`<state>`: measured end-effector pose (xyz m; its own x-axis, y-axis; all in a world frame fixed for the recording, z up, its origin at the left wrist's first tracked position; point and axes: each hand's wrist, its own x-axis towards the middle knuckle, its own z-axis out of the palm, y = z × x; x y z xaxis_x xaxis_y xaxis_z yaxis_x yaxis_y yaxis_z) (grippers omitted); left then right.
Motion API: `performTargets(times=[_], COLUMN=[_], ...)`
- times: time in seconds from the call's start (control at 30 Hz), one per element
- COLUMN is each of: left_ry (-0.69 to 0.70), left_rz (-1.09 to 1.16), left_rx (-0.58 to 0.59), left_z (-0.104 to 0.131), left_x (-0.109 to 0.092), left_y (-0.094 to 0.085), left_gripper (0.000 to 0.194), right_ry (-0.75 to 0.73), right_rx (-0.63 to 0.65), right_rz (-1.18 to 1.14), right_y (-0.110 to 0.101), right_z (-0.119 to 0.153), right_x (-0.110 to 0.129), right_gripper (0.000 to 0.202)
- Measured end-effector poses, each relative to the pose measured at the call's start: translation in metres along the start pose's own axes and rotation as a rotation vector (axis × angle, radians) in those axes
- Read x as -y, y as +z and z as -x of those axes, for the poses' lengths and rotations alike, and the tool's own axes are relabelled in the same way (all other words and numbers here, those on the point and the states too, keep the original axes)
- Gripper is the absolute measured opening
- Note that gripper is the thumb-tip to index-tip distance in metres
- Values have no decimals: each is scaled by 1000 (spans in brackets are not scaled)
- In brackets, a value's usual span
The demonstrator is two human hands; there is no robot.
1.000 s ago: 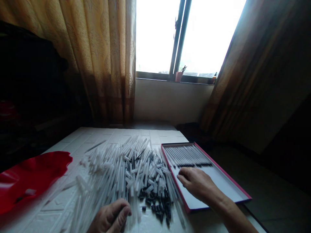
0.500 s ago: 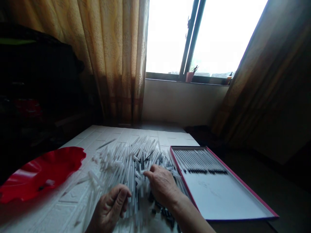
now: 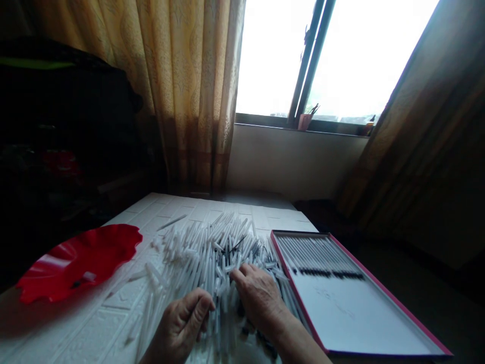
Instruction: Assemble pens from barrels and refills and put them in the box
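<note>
Both my hands now sit in the pen pile (image 3: 212,253) mid-table: the right hand (image 3: 261,298) has left the pink-rimmed tray (image 3: 382,323) and spreads flat. The left hand (image 3: 185,323) curls loosely; I cannot tell if it grips anything, so the tray's row (image 3: 322,255) waits.

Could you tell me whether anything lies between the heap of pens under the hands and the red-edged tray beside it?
Nothing visible does: the pen heap reaches the tray rim, with the right hand resting on it.

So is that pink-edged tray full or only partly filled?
Partly filled. The tray has one row of pens at its far end; the near part is bare white.
</note>
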<state>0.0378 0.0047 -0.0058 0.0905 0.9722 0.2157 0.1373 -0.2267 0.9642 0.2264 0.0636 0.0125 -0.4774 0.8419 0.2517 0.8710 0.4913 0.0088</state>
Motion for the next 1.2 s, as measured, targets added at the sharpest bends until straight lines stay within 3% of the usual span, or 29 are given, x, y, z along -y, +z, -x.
performTargets(times=[0.23,0.33,0.4,0.5,0.6,0.67,0.77,0.87,0.97,1.03,1.07,1.2], left_ry=[61,143,211,326,409,382,327,311,303,283,267,235], left_rz=[-35,-119,-199,-300,-326,-323,-335,-351,-339,-316,-302,-268], left_rx=[37,65,53,28,61,127,244,234,166,121,95,-14], left_z=[-2,-4,-5,-2,4,7,10,9,7,7,7,8], left_x=[7,11,10,7,7,11,19,21,18,16,16,18], left_y=[-1,-3,-4,-3,0,3,5,4,3,5,7,11], left_gripper=[54,49,39,18,23,29,32,27,21,25,29,39], right_ry=[-52,-77,-21,106,154,145,130,114,114,209,265,425], right_rx=[-145,-364,-435,-273,-103,-53,-47,-15,82,133,116,79], right_rz=[-89,-368,-634,-1048,-1379,-1437,-1346,-1184,-831,-416,-328,-142], right_y=[-6,-10,-12,-12,-2,6,13,0,-32,-51,-57,-54], right_z=[16,30,40,50,53,52,51,49,38,25,16,-19], right_x=[-4,-6,-5,-1,9,16,23,14,-15,-40,-52,-84], right_gripper=[20,16,10,11,26,29,26,19,16,16,17,24])
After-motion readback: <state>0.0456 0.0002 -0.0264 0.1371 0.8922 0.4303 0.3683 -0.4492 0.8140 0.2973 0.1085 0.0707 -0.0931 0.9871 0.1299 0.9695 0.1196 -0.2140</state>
